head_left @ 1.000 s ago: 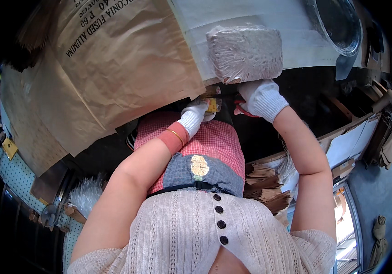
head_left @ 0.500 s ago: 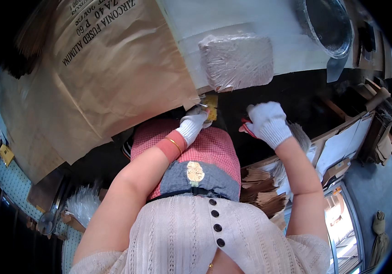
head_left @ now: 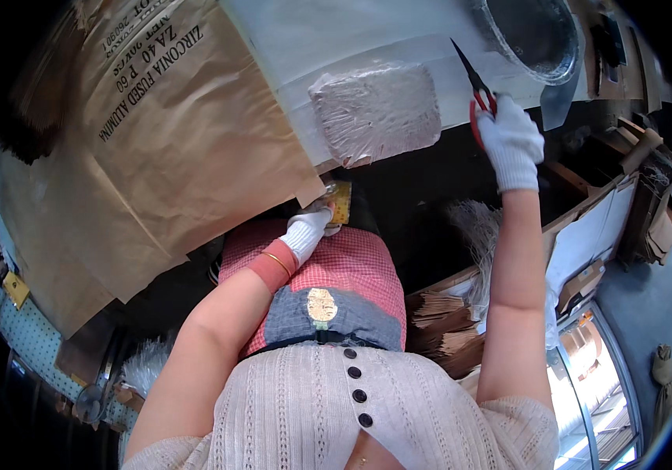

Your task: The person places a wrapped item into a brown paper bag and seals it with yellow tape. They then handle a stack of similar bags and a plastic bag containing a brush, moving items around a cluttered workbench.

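Observation:
My right hand (head_left: 511, 139), in a white knit glove, grips scissors (head_left: 472, 76) by their red handles. Their dark blades look closed and point away from me over the white tabletop (head_left: 367, 23). Close to my lap, my left hand (head_left: 308, 233), gloved too, is closed on a small yellow piece (head_left: 342, 204) with clear plastic about it; its exact kind I cannot make out. Between the hands, farther off, a block wrapped in clear plastic film (head_left: 379, 110) rests near the table's front edge.
A large brown paper sack (head_left: 195, 149) with dark print covers the left of the table and overhangs its edge. A round see-through tub (head_left: 528, 39) stands at the far right. Pale strands (head_left: 477, 235) and folded cardboard (head_left: 441, 329) lie below on the right.
My right hand has moved away from me and to the right, bringing the scissors up over the tabletop. The left hand still holds the yellow piece near my lap.

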The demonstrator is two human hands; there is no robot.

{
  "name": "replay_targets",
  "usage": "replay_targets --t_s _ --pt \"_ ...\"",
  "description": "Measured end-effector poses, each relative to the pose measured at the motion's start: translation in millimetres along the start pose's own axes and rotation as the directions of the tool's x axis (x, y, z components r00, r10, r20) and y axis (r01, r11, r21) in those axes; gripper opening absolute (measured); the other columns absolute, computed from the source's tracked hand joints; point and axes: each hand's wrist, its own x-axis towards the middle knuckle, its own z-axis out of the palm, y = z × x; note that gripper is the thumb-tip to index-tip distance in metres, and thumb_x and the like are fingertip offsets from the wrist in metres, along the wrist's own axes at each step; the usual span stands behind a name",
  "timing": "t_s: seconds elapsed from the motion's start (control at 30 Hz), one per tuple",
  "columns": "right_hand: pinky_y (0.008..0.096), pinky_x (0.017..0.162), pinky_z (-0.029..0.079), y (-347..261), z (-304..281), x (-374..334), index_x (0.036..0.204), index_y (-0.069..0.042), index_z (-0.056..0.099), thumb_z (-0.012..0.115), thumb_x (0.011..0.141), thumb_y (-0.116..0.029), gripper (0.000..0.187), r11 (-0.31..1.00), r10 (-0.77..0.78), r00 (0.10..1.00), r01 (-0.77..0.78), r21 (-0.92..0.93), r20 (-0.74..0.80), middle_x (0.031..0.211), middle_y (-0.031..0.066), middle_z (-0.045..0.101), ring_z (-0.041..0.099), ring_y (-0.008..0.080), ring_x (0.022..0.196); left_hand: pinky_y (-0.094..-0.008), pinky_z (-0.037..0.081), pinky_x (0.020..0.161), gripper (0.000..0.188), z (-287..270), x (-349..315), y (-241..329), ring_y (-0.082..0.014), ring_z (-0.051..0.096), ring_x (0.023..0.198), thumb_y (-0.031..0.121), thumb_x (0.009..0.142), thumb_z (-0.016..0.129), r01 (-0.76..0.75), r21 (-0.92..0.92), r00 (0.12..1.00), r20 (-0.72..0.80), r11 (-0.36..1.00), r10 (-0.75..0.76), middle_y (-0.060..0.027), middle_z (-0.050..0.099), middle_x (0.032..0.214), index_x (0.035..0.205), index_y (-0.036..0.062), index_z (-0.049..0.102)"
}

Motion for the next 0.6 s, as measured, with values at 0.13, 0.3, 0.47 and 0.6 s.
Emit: replay_targets --t_s 0.13,0.3,0.47,0.6 --pt "0.0492 0.072 0.052 -8.3 29.2 11.1 0.108 -0.007 0.062 0.068 0.084 -0.031 0.034 0.974 -0.151 0.931 0.197 0.111 -0.332 0.093 0.0157 0.068 0.066 0.0377 0.085 -0.0341 0.063 0.072 0.032 -4.8 -5.0 1.3 -0.0273 0.068 0.092 0.022 0.103 0.05 -0.003 0.103 0.997 0.078 0.995 -0.005 -0.017 0.062 0.112 0.123 -0.0025 0.051" --pt "0.0373 0.066 0.052 -29.5 47.3 -84.3 0.088 -0.008 0.067 0.069 0.075 -0.001 0.015 0.653 -0.105 0.839 0.462 0.6 -0.533 0.083 0.0095 0.067 0.064 0.0282 0.072 -0.0331 0.06 0.079 0.034 -19.8 -14.4 -7.9 -0.0241 0.068 0.09 0.025 0.102 0.052 -0.079 0.091 0.975 0.213 0.993 0.058 -0.0161 0.064 0.111 0.121 -0.0025 0.053" --pt "0.0406 0.062 0.05 -94.6 77.9 -178.2 0.081 -0.008 0.068 0.067 0.081 -0.016 0.008 0.564 -0.212 0.977 0.112 0.818 0.012 0.077 0.0131 0.065 0.063 0.0327 0.068 -0.0328 0.058 0.079 0.036 -24.8 -23.1 -2.7 -0.0212 0.068 0.092 0.028 0.101 0.054 -0.008 0.138 0.976 0.217 0.99 -0.022 -0.0131 0.065 0.108 0.123 -0.0011 0.056" --pt "0.0409 0.062 0.05 -131.2 65.6 -182.1 0.079 -0.009 0.066 0.066 0.083 -0.019 0.011 0.487 -0.391 0.918 0.273 0.83 -0.072 0.075 0.012 0.064 0.063 0.0324 0.068 -0.0325 0.057 0.073 0.034 -49.0 17.9 -40.2 -0.02 0.068 0.091 0.025 0.101 0.055 -0.037 0.302 0.98 0.2 0.952 -0.025 -0.0091 0.066 0.107 0.126 0.0022 0.056"
